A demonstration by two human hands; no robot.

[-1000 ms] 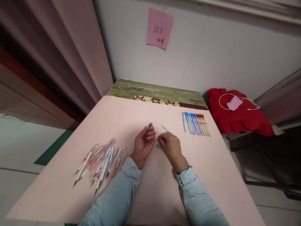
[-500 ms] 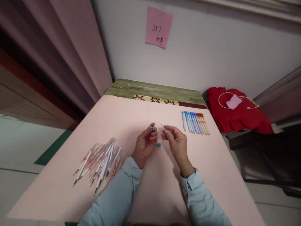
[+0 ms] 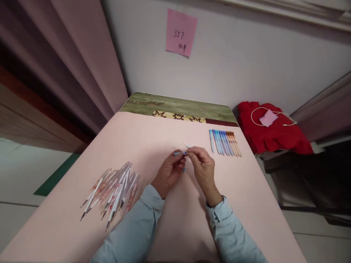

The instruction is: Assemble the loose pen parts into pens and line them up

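Note:
Over the middle of the table, my left hand (image 3: pixel 170 168) is closed on a light-blue pen barrel (image 3: pixel 177 153) held roughly level, its dark-blue end turned right. My right hand (image 3: pixel 202 163) pinches a small pen part with a thin white tip (image 3: pixel 185 145) that pokes up to the left. Its fingertips meet the barrel's right end; whether the two parts are joined is too small to tell. A small blue pen cap (image 3: pixel 183 169) shows just behind my left fingers, partly hidden by them.
White and clear pen refills with dark tips (image 3: pixel 116 191) lie heaped at left on the pink tabletop (image 3: pixel 186 226). Several blue, purple and orange pens (image 3: pixel 225 143) lie in a row at right. A red cloth (image 3: pixel 265 135) with a white cable sits past the right edge.
My hands have come together. The barrel in my left hand has swung to lie level, and my right fingers now touch its end. The view has shifted slightly.

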